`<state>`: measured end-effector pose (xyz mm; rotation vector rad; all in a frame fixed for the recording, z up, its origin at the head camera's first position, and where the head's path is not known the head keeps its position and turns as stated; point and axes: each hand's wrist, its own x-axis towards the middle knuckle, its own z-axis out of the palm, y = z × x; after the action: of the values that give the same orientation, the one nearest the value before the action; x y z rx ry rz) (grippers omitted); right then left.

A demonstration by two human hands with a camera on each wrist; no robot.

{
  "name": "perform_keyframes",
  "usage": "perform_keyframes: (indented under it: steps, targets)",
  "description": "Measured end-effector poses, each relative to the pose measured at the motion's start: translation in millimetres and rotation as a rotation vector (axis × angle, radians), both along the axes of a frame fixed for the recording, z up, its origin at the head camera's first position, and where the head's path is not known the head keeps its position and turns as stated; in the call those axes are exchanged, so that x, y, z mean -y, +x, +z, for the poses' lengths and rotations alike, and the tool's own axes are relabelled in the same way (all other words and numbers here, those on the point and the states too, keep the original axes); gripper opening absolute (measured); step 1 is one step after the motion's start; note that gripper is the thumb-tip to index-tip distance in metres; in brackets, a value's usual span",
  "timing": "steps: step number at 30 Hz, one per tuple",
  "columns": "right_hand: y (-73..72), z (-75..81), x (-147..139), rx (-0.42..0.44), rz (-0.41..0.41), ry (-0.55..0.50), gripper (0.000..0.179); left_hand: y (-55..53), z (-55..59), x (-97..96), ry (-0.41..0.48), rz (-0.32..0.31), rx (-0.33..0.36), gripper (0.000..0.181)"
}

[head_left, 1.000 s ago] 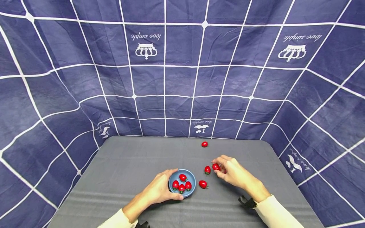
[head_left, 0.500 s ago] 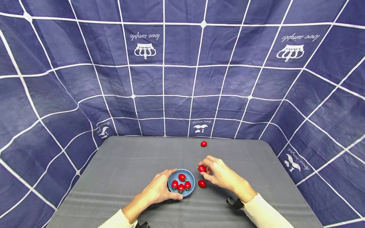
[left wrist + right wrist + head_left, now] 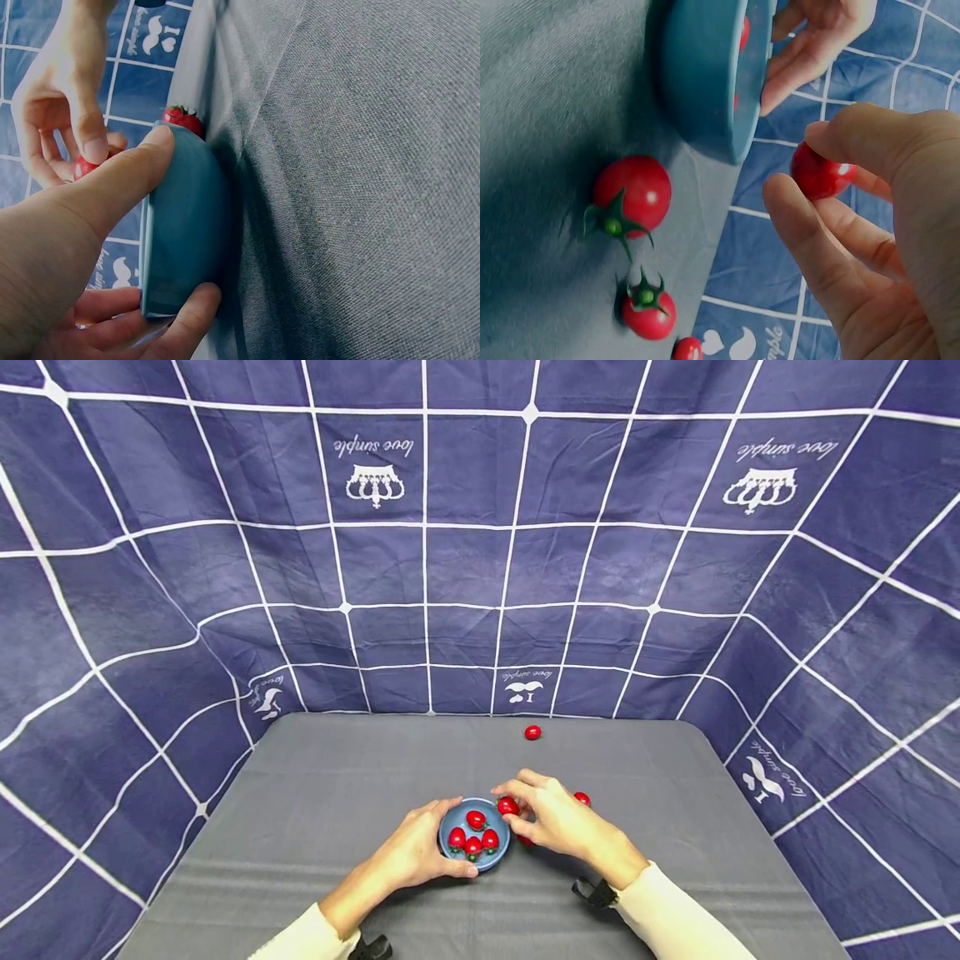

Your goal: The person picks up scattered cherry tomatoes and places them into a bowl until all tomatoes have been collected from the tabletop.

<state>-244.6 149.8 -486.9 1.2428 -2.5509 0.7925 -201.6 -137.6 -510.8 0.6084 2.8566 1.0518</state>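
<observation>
My left hand [image 3: 416, 852] grips a small blue bowl [image 3: 501, 857], thumb on the near side of the rim and fingers at the far side. In the left wrist view the bowl [image 3: 191, 217] appears side-on. Several red cherry tomatoes [image 3: 476, 820] with green stems lie in it. My right hand [image 3: 558, 820] pinches another cherry tomato [image 3: 817, 176] between thumb and fingers, at the bowl's right rim in the head view. Below that hand, a cherry tomato [image 3: 526, 841] on the table is partly covered by it.
One cherry tomato [image 3: 582, 797] shows just behind my right hand, and another [image 3: 532, 732] lies near the back edge of the grey-covered table [image 3: 337, 777]. A blue curtain [image 3: 465, 568] with white grid lines surrounds the back and sides.
My right hand has moved left to the bowl's rim with a cherry tomato in its fingers. A tomato behind that hand has come into sight. My left hand stays on the bowl.
</observation>
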Motion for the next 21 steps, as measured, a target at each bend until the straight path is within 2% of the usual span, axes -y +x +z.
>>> perform_keyframes:
  steps: [8, 17, 21]
  targets:
    - [-2.2, -3.1, 11.9, 0.013, 0.013, -0.009, 0.029, -1.2, 0.5, 1.0, 0.0, -0.001, 0.011, 0.115]
    - [-1.1, -0.3, 20.8, -0.037, 0.007, 0.013, 0.025, -1.8, -1.8, 2.5, -0.001, -0.001, -0.001, 0.115]
    - [0.4, 0.4, 22.0, -0.035, -0.014, 0.019, 0.025, -1.9, -2.0, 2.3, 0.008, -0.005, 0.006, 0.115]
